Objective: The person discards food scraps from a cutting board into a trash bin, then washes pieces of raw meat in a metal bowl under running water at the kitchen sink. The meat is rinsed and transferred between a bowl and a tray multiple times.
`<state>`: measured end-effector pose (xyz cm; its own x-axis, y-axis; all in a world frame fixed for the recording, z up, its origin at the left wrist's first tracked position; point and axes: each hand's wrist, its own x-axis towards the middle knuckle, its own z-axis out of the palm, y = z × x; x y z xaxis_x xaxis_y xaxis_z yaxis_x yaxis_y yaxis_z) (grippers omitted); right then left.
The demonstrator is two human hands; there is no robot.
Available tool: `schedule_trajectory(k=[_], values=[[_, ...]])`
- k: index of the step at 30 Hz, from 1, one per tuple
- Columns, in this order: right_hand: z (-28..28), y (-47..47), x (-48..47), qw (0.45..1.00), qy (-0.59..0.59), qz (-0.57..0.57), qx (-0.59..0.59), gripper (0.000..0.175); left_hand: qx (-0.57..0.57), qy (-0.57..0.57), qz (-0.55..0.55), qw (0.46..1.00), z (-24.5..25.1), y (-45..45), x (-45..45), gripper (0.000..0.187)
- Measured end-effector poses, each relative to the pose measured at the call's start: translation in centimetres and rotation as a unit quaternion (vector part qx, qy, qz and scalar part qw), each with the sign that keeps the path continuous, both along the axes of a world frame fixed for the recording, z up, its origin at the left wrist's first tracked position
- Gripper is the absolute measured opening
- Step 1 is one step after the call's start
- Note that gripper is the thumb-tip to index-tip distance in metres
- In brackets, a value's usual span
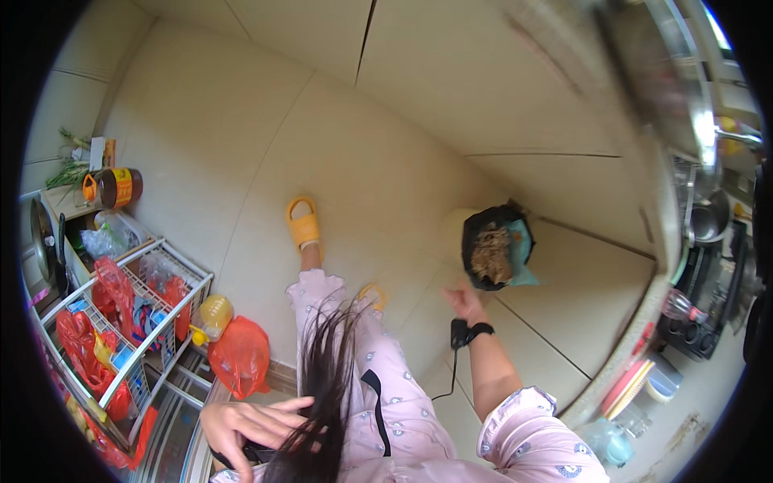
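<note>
My right hand (468, 303) reaches down beside the near rim of a small bin lined with a black plastic bag (477, 275). It is blurred, and its fingertips are partly hidden, so I cannot tell whether it grips the rim. Inside the bag lie brown, crumpled scraps (492, 253) and a light blue plastic sheet (520, 256), which hangs over the edge. My left hand (256, 422) is low in front of my body, fingers apart, next to strands of long dark hair (320, 386) that partly cover its fingertips.
At left, a white wire rack (130, 253) holds red plastic bags (84, 350). Beside it are a yellow-capped jug (214, 314) and a red bag (240, 356). A dark bottle (121, 187) lies farther back. A counter with a gas stove (703, 302) runs along the right.
</note>
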<state>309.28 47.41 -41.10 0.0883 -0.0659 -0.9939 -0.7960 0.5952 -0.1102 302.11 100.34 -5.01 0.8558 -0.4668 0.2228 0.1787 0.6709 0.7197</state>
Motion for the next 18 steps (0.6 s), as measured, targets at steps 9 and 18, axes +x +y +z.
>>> schedule_trajectory(k=[9, 18], values=[[28.2, 0.3, 1.6, 0.882, -0.014, 0.445, -0.156, 0.035, 0.114, -0.090, 0.004, 0.989, 17.4, 0.2, 0.8, 0.048], [44.9, 12.2, 14.1, 0.785, -0.167, 0.572, -0.170, 0.037, -0.100, -0.392, 0.283, 0.870, 26.3, 17.4, -4.9, 0.049]])
